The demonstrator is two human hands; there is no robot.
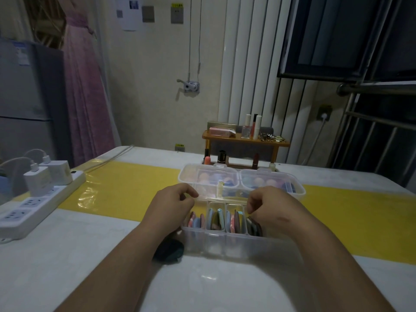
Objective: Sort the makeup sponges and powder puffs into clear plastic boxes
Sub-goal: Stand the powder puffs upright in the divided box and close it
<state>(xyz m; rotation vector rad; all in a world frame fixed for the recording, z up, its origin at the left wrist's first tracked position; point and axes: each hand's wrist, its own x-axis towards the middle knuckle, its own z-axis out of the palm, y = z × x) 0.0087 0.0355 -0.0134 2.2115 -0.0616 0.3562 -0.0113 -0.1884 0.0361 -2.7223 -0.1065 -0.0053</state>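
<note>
A clear divided box [225, 240] stands near me with powder puffs [217, 218] on edge in its compartments, in pink, blue and dark tones. My left hand [174, 200] hovers curled at the box's left end, thumb and forefinger pinched together with nothing seen between them. My right hand [266, 204] is curled over the rightmost compartment, its fingertips pinching the top of a dark powder puff [254, 224]. Behind it lies a shut clear box [242, 180] with round makeup sponges inside. Another dark puff [168, 249] lies on the table under my left forearm.
A white power strip [33, 203] with chargers lies at the left on the white table [90, 255], which has a yellow band [126, 188]. A small wooden shelf [245, 140] with cosmetics stands at the back, with lipsticks below it.
</note>
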